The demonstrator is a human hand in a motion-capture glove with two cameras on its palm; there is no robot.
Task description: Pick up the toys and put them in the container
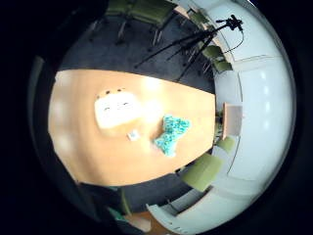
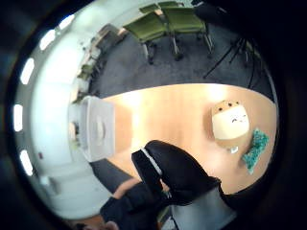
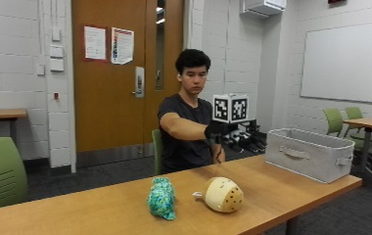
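From where I sit, the gloved right hand (image 3: 228,134) hangs raised over the counter (image 3: 75,210), fingers drooping and loosely curled with nothing in them, roughly midway between the grey fabric container (image 3: 308,152) and the toys. Both toys lie on the counter well short of the container, on the side away from it: a cream round plush with dark spots (image 3: 222,194) is the nearer one, and a teal knitted plush (image 3: 162,197) sits just beside that, further from the container. A small white tag or scrap (image 1: 133,135) lies by the cream plush; I can't tell what it is. Risks as I judge them: the cream plush is rounded and may roll off the counter's near edge if the hand comes down off-centre. The teal one is soft and elongated, so a pinch at one end could let it slip mid-carry. The container stands close to the counter's end corner; a drop against its wall could nudge it outward, or the toy could bounce off its rim.
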